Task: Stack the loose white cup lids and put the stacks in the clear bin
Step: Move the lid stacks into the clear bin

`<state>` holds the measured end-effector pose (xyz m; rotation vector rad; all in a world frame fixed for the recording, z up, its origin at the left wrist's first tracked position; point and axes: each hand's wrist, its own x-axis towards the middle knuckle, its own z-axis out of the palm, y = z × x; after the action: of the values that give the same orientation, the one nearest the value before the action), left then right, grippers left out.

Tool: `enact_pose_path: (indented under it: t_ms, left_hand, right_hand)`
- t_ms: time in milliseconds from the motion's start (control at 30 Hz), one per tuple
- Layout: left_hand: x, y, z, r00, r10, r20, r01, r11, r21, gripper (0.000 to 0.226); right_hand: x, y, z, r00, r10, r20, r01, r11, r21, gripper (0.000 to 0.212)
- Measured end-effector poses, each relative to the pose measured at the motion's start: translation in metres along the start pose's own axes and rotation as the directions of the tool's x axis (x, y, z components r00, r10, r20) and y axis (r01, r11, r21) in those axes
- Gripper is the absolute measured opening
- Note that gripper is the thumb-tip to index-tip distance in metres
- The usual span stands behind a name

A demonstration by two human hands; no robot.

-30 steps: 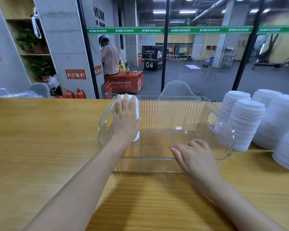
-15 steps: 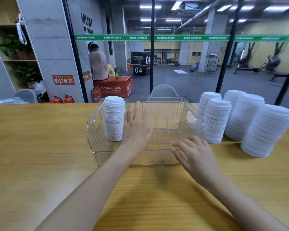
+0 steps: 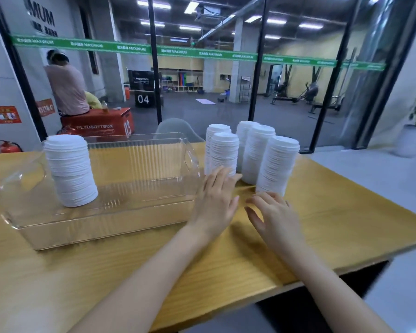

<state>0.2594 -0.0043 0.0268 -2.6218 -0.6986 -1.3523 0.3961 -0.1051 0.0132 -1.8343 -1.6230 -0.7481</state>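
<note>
Wooden table [image 3: 322, 224]; lid stack [image 3: 70, 171] in clear bin [image 3: 130, 219]; left hand [image 3: 215, 203], right hand [image 3: 274, 217]: fingers [image 3: 217, 175] released.

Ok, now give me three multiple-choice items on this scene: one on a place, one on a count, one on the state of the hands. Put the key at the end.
1. Where in the clear bin does the lid stack stand?
A. at its left end
B. in the middle
C. at its right end

2. How many lid stacks stand on the table outside the bin?
A. three
B. five
C. eight

3. How are the left hand and the right hand?
A. the left grips a stack
B. the right pinches one lid
C. both are open and hold nothing

Key:
1 A, the stack stands against the bin's left end.
2 B, five stacks cluster to the right of the bin.
3 C, the fingers of both hands are straight, with nothing in either grip.
</note>
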Motion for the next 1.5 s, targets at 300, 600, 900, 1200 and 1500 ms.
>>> enact_pose_path:
  t_ms: [300, 600, 900, 1200, 1500]
  left_hand:
    - [0.026, 0.012, 0.065, 0.978, -0.133, 0.16, 0.146, 0.987, -0.071, 0.046]
    - [0.014, 0.002, 0.077, 0.966, -0.224, 0.132, 0.237, 0.967, -0.091, 0.046]
    - [0.012, 0.001, 0.078, 0.948, -0.257, 0.19, 0.271, 0.961, -0.053, 0.044]
    - [0.012, 0.003, 0.076, 0.936, -0.269, 0.228, 0.289, 0.955, -0.062, 0.044]
    - [0.012, 0.011, 0.064, 0.962, -0.199, 0.189, 0.222, 0.968, -0.114, 0.045]
  right_hand:
    - [0.014, 0.057, 0.003, 0.921, 0.344, 0.183, -0.347, 0.938, -0.021, 0.033]
    - [0.038, 0.094, 0.036, 0.68, 0.617, 0.396, -0.695, 0.715, 0.08, 0.116]
    - [0.053, 0.095, 0.055, 0.671, 0.628, 0.395, -0.729, 0.656, 0.196, 0.135]
    - [0.046, 0.09, 0.051, 0.695, 0.607, 0.387, -0.704, 0.685, 0.19, 0.113]
    - [0.022, 0.064, 0.022, 0.722, 0.565, 0.399, -0.667, 0.721, 0.188, 0.1]
